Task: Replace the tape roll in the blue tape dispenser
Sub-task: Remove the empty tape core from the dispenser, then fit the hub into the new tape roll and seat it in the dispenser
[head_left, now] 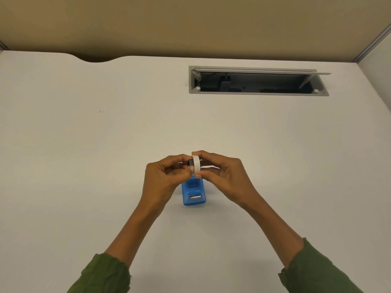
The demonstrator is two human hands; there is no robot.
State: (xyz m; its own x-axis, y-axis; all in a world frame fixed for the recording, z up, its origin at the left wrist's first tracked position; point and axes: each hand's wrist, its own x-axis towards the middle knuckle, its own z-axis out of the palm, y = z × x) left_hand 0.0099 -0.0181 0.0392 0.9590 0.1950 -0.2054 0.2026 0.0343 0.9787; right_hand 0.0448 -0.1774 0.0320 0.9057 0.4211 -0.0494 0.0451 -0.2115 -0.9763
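The blue tape dispenser point(194, 194) stands on the white desk point(105, 144), its metal cutter facing me and its roll bay showing no roll. Just above it, a white tape roll point(196, 164) is held edge-on between both hands. My right hand point(222, 176) pinches the roll's rim with thumb and forefinger. My left hand point(164, 178) grips a dark hub point(190, 161) at the roll's left side. The hands hide the dispenser's far end.
An open grey cable hatch point(258, 93) is set into the desk at the back right. A tan partition wall point(190, 24) runs along the desk's far edge, with a curved cut-out at the back left. Green sleeves cover both forearms.
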